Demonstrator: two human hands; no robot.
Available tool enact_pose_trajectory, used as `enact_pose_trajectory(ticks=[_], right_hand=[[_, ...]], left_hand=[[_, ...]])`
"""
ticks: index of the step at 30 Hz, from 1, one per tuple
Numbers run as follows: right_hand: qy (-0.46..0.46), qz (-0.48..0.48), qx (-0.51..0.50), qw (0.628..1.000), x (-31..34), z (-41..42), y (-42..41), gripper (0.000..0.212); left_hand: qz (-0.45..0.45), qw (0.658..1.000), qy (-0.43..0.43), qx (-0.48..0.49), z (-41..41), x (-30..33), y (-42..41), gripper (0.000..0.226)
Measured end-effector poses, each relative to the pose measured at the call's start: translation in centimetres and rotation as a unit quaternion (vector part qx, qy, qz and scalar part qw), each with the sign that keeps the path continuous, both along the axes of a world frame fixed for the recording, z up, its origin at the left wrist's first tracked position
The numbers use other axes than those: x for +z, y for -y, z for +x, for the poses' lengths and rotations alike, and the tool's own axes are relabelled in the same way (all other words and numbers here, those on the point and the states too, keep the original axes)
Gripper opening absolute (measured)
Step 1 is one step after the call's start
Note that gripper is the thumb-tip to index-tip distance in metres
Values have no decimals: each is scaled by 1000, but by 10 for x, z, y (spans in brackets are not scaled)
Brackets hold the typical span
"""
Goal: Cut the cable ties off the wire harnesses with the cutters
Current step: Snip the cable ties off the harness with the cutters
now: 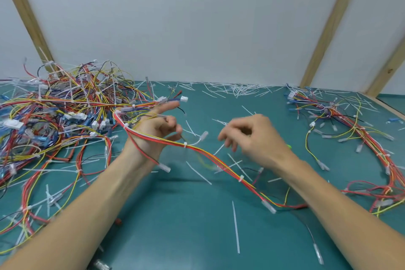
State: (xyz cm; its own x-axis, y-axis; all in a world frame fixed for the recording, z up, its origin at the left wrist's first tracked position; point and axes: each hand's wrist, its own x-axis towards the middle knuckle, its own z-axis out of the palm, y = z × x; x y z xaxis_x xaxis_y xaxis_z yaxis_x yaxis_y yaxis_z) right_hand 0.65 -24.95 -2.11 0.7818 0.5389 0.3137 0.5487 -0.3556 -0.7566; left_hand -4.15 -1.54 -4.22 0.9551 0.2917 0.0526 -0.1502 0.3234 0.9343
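My left hand [153, 133] is raised over the green mat, index finger stretched out, thumb and other fingers pinching a red-and-yellow wire harness [219, 160]. The harness loops round the back of that hand and wrist, then trails right and down to the mat. White cable ties sit on it just past my fingers [185, 144] and further along [241, 178]. My right hand [256, 138] hovers blurred to the right of the first tie, fingers curled. A small green tip of the cutters [289, 146] peeks out beside it; the rest of the tool is hidden.
A big tangled pile of harnesses [65, 112] fills the left of the mat [175, 215]. More harnesses [350, 125] lie spread at the right. Cut white ties are scattered about [236, 226] and heaped along the back wall [236, 89]. A wooden table edge [390, 109] runs at the far right.
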Motion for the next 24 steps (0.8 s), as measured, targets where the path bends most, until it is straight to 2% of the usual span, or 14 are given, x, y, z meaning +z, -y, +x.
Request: enact_pose_trajectory(ticks=[2, 3, 4, 5, 6, 7, 8, 9, 10, 11, 14, 19, 22, 24], right_hand=[[44, 85, -71, 993, 11, 0, -2, 22], [65, 94, -89, 989, 17, -3, -6, 22], [82, 79, -95, 989, 22, -9, -13, 28], [93, 47, -89, 991, 26, -18, -22, 41], [96, 2, -74, 993, 28, -27, -33, 60], [90, -53, -56, 993, 28, -36, -44, 82], [78, -115, -39, 989, 27, -44, -55, 99], [64, -179, -28, 981, 25, -48, -65, 109], [48, -235, -23, 971, 22, -48, -72, 110], [28, -272, -24, 962, 22, -45, -75, 101], [-41, -262, -43, 963, 26, -22, -70, 69], [-37, -212, -118, 969, 21, 11, -59, 63], [-63, -59, -161, 983, 23, 20, -56, 67], [-88, 56, -165, 981, 29, 24, -56, 63]], left_hand=[[118, 992, 10, 32, -6, 3, 10, 42], [220, 974, 19, 45, -12, 2, 14, 40], [341, 939, 25, 49, -15, -3, 17, 36], [471, 881, 10, 42, -20, -7, 19, 32], [590, 806, -18, 33, -24, -9, 21, 27], [683, 727, -58, 22, -26, -9, 24, 24], [742, 665, -81, 14, -25, -9, 28, 23], [773, 627, -97, 13, -25, -8, 33, 23], [790, 604, -104, 17, -24, -5, 37, 23], [796, 595, -103, 29, -25, -3, 40, 23], [769, 634, -40, 78, -27, -4, 38, 21], [667, 733, 25, 131, -20, -9, 24, 20], [612, 776, 46, 147, -21, -7, 26, 17], [560, 817, 52, 127, -22, -7, 30, 17]])
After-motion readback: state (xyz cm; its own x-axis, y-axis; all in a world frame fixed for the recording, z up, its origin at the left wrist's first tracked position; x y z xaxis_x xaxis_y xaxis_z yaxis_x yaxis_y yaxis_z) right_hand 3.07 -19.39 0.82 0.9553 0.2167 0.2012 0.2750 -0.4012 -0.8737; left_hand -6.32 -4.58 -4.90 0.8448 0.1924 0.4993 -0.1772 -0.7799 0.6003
